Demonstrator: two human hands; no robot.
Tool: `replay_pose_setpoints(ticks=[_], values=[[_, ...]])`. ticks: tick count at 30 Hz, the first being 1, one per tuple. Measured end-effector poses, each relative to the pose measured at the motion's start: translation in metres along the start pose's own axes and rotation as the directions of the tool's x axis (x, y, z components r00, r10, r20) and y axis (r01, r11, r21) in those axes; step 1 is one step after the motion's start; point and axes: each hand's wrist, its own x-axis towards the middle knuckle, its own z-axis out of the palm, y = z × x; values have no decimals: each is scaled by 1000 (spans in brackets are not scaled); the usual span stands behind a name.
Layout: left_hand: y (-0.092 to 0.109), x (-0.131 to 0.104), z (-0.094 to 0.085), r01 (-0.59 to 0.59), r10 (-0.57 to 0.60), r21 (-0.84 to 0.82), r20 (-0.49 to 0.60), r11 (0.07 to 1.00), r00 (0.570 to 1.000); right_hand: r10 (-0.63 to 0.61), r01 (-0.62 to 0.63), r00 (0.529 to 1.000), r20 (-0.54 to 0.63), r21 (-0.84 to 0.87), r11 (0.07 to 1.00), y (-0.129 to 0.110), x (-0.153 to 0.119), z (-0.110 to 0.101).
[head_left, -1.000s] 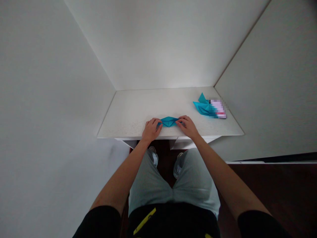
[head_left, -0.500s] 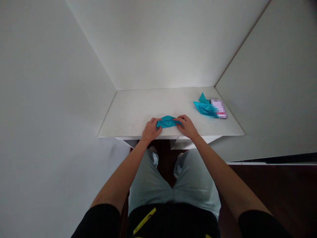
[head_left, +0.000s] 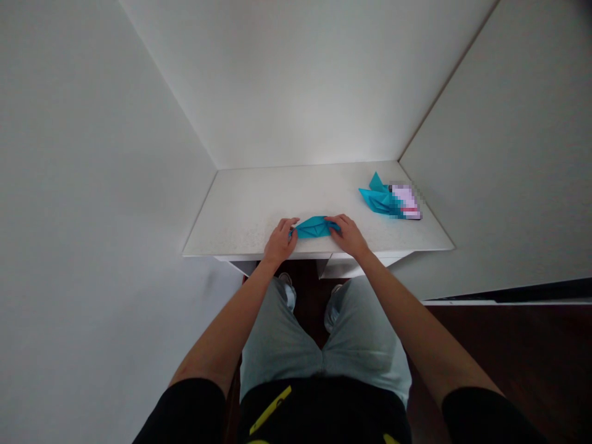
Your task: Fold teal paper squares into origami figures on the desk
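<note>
A folded piece of blue paper (head_left: pixel 313 228) lies near the front edge of the white tabletop, with creases across its middle. Its left end is pinched between the thumb and fingers of my left hand (head_left: pixel 280 240). At the opposite end, my right hand (head_left: pixel 348 235) grips the paper, thumb in front and fingers over the top. My fingers hide both ends of the sheet.
A folded blue paper boat (head_left: pixel 377 198) rests on the right side of the white table (head_left: pixel 250 194). Against it is a pixelated phone-like rectangle (head_left: pixel 407 200). White walls enclose the table at the back, left and right.
My left hand's fingers have shifted on the paper's left end, the fingertips lifting a little away from its top. My right hand keeps its hold, almost unmoved.
</note>
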Motion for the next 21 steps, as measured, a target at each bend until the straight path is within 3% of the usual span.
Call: replay_pose_setpoints(ticks=[9, 14, 21], values=[[-1, -1, -1, -11, 10, 29, 8, 1000, 1000, 147, -143, 979, -143, 43, 989, 7, -3, 3], [-1, -1, 0, -97, 94, 97, 35, 991, 995, 122, -120, 986, -111, 31, 992, 12, -2, 5], [-2, 0, 2, -103, 99, 171, 36, 980, 994, 132, -109, 987, -95, 218, 970, 9, 1, -3]])
